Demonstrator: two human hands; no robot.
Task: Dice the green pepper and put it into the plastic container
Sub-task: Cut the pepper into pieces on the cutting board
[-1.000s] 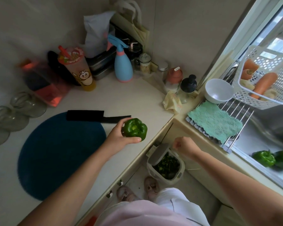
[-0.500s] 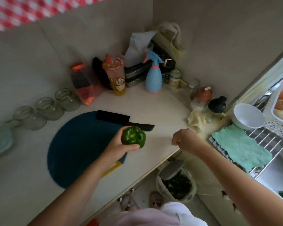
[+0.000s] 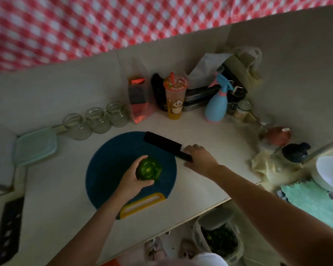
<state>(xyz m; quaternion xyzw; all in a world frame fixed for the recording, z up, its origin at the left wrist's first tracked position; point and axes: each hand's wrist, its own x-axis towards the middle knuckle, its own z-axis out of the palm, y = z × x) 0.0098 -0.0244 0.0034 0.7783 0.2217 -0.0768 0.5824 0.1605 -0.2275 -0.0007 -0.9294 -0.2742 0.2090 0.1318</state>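
Cutting not yet begun: my left hand wraps its fingers round the whole green pepper on the blue board. My right hand curls over the knife handle. Next I'd lift it and halve the pepper.

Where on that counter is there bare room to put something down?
Bare counter lies between the knife and the spray bottle, and left of the board in front of the lid. The back row, jars to bottle, is crowded.

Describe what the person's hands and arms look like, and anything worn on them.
Two bare hands, the left hand and the right hand, no gloves. Both forearms are uncovered as far as the frame shows: no sleeves, watch, bracelets or rings visible, though the picture is dim.
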